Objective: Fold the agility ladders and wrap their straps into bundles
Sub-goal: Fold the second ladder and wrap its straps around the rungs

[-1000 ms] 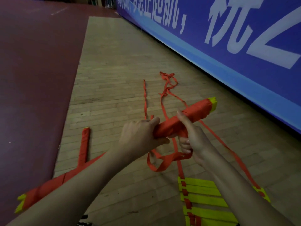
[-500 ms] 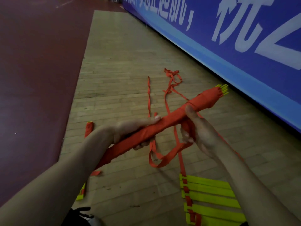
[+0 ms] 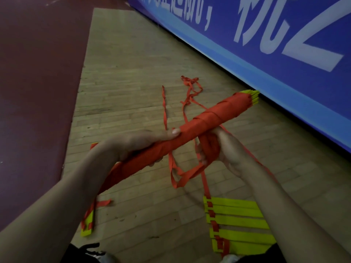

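Over wood floor (image 3: 123, 73), left hand (image 3: 144, 141) grips orange-wrapped, yellow-tipped bundle (image 3: 214, 118); right hand (image 3: 226, 149) grips strap (image 3: 190, 174).

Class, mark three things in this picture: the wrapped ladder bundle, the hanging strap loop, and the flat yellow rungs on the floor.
wrapped ladder bundle (image 3: 209, 119): head view, orange wrapping at mid-length.
hanging strap loop (image 3: 188, 176): head view, lower band of the loop.
yellow rungs (image 3: 237, 222): head view, middle of one rung.

An indoor sports hall: pale wooden plank floor (image 3: 133, 88) meets dark red court surface (image 3: 34, 92) at 9 o'clock, a blue banner (image 3: 266, 59) with large white characters runs from 12 to 3 o'clock, and yellow-runged agility ladders (image 3: 237, 224) lie at 5 o'clock.
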